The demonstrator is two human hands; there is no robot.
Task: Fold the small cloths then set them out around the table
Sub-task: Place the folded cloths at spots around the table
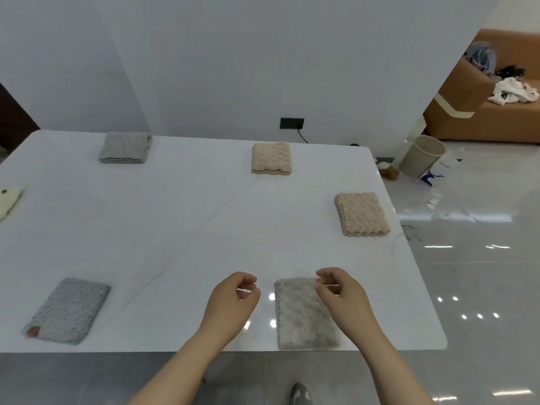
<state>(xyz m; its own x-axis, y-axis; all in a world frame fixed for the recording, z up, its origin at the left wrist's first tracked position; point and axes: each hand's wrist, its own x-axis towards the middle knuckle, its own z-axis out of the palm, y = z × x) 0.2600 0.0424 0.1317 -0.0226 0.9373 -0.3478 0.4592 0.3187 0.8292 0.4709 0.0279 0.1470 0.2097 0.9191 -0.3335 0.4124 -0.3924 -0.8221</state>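
At table (175, 340) edge: left hand (233, 293) beside cloth (304, 317), right hand (342, 293) over.

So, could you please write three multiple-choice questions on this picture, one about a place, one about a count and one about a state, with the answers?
1. Where is the bin?
A) on a chair
B) on the floor, past the far right corner of the table
C) in a hand

2. How many folded cloths lie along the table's far edge?
A) one
B) two
C) four

3. What do the hands hold?
A) nothing
B) one cloth each
C) one cloth together

Answers:
1 B, the bin stands on the floor beyond that corner.
2 B, only a grey cloth and a beige cloth lie there.
3 A, the left hand and right hand hover with curled, empty fingers.
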